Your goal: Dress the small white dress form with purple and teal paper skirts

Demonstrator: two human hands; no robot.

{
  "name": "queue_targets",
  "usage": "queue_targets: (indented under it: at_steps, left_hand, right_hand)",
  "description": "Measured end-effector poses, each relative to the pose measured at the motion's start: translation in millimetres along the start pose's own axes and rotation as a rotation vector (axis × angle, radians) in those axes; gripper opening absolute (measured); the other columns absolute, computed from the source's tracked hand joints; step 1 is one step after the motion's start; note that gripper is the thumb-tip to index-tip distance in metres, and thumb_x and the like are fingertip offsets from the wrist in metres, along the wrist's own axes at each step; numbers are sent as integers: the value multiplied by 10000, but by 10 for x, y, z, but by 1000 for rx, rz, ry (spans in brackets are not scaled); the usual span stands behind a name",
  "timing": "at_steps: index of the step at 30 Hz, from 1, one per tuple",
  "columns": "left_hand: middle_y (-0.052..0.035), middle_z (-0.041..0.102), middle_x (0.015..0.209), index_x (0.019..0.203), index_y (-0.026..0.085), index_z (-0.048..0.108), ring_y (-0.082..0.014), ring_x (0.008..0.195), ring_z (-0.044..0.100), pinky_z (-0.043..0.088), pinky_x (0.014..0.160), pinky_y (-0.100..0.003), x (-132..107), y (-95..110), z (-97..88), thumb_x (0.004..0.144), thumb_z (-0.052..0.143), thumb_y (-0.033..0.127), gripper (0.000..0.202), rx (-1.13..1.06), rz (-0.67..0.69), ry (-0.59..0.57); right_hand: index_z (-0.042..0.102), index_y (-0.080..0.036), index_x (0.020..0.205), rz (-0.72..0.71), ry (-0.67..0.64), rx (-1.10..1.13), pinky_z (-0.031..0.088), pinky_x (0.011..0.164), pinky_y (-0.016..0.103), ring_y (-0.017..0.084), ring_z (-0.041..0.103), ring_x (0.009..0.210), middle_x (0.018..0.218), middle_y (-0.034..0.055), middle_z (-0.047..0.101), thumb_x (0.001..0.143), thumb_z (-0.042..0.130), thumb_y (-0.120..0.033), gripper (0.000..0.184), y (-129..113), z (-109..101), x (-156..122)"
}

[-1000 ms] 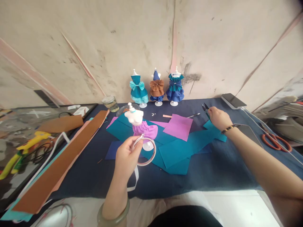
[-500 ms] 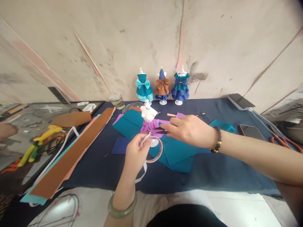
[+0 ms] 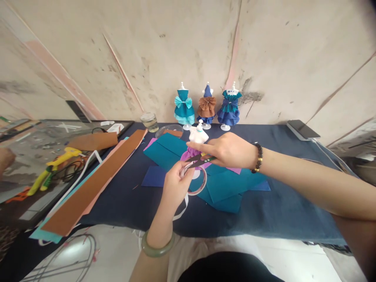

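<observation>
My left hand [image 3: 176, 184] pinches a roll of tape [image 3: 204, 184] by its left side, and a loose white strip [image 3: 185, 205] hangs below that hand. Dark-bladed thread snips [image 3: 195, 160] are gripped in my right hand [image 3: 227, 150], their tips right by my left fingertips and the tape. Behind both hands stands a small white dress-form bust [image 3: 198, 134] with a gathered purple skirt [image 3: 190, 153], partly covered by my right hand. Teal sheets [image 3: 226, 190] lie under and around them, with a blue sheet [image 3: 152, 176] at the left.
Three dressed mini forms, including a teal one [image 3: 183, 107], stand along the wall. Long brown strips [image 3: 96, 184] lie at the left, beside a yellow-green glue gun [image 3: 44, 172]. A glass [image 3: 149, 123] and a phone [image 3: 302, 130] sit farther back. Another person's hand [image 3: 5, 158] shows far left.
My right hand has brought the snips left, from beside the purple skirt to the tape at my left fingertips. The whole view has shifted slightly.
</observation>
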State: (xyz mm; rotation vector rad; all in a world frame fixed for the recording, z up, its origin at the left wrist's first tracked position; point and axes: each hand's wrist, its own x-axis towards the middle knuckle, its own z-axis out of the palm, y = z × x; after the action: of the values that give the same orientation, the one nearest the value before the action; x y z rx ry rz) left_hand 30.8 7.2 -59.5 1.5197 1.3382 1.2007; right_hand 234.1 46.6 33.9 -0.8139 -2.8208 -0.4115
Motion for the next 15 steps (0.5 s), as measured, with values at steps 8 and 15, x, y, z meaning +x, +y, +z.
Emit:
queue_targets:
  at_steps: [8, 15]
  left_hand:
    - [-77, 760, 907, 982, 152, 701, -237, 766, 740, 613, 667, -327, -42, -34, 1, 853, 591, 510, 397, -156, -68, 19]
    - [-67, 748, 921, 955, 175, 670, -192, 713, 718, 595, 650, -293, -175, -62, 5, 901, 547, 503, 354, -214, -30, 133]
  right_hand:
    - [504, -176, 1377, 11, 84, -154, 182, 498, 288, 107, 453, 542, 858, 71, 687, 1047, 302, -316, 412, 9, 118, 51]
    - [495, -174, 1390, 135, 61, -158, 160, 502, 293, 111, 460, 536, 876, 84, 701, 1043, 315, -351, 430, -37, 140, 86]
